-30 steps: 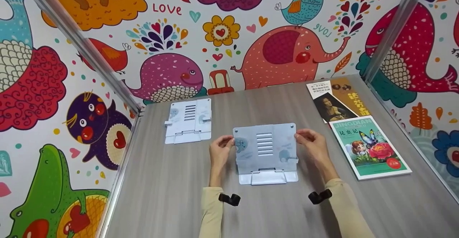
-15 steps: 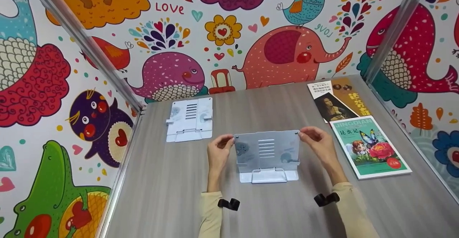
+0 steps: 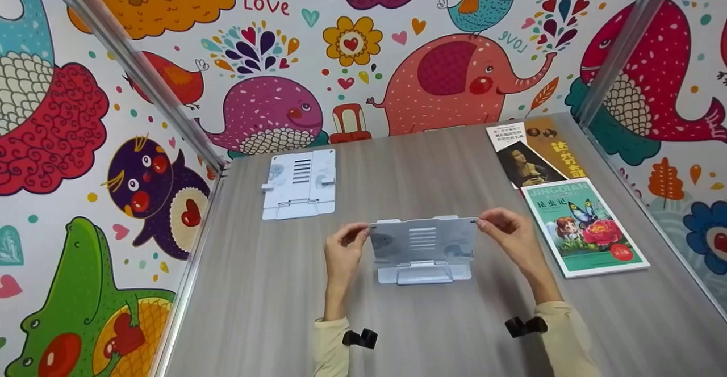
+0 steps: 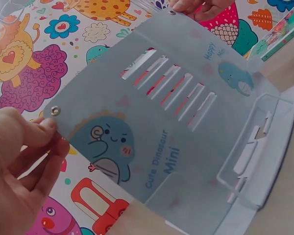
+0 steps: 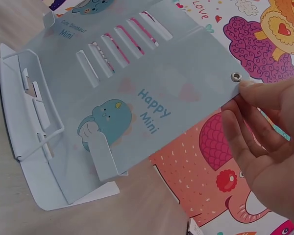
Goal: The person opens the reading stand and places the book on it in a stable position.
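A pale blue metal book stand [image 3: 423,244] with cartoon dinosaurs and a row of slots stands in front of me, its back panel tilted up from the base on the table. My left hand [image 3: 343,252] pinches the panel's upper left corner between thumb and fingers, right by a metal rivet [image 4: 55,111]. At the opposite upper corner my right hand [image 3: 511,238] pinches the edge the same way, thumb next to another rivet [image 5: 236,77]. Along the lower edge runs a wire page holder [image 4: 250,147]. In the right wrist view, a small side clip [image 5: 104,156] sticks up from the panel.
A second, similar book stand [image 3: 299,184] lies flat at the back left of the wood-grain table [image 3: 255,286]. On the right, a green insect book [image 3: 588,229] partly overlaps a brown book [image 3: 551,150]. Printed walls [image 3: 352,93] border the table behind and at the sides.
The stand's back panel has swung up from lying nearly flat to a steeper tilt. Both hands have kept their pinch on its top corners and moved with it.
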Demonstrator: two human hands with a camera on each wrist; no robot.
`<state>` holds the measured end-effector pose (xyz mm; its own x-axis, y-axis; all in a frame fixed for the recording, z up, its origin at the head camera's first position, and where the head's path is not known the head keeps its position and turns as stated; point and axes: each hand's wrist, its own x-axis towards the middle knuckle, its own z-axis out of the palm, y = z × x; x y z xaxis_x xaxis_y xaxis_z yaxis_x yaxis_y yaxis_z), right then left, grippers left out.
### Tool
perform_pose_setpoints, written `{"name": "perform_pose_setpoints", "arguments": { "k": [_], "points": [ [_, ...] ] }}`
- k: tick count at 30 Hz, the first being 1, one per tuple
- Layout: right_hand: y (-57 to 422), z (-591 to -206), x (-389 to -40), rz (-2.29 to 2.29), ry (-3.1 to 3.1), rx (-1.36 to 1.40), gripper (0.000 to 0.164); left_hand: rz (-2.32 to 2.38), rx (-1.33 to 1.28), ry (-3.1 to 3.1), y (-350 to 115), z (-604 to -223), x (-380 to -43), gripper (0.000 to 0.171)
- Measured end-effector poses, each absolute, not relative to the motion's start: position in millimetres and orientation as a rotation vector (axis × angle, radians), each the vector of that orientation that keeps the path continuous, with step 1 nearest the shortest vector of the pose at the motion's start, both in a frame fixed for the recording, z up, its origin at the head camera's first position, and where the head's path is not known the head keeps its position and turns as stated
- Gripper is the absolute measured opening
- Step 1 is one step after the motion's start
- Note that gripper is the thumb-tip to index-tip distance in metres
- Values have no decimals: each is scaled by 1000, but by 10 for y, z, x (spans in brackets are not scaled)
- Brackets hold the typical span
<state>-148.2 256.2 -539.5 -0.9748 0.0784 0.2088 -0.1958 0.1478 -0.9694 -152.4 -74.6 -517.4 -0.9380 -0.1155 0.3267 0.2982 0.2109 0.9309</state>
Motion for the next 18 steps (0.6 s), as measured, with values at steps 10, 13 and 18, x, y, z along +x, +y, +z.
{"name": "perform_pose_setpoints", "arguments": {
  "k": [10,13,18],
  "points": [
    [2590,-5443,-1385,1968,-2173,199,10,-1831,-218,-2153,-819,-5384,-1477,10],
    [2595,-5451,-1355,1975,-2167,204,10,-1835,-228,-2133,-839,-5553,-1518,11],
    [2615,-5478,-1318,1960,-2184,229,9,-1878,-287,-2054,-859,-5662,-1512,10]
  ]
}}
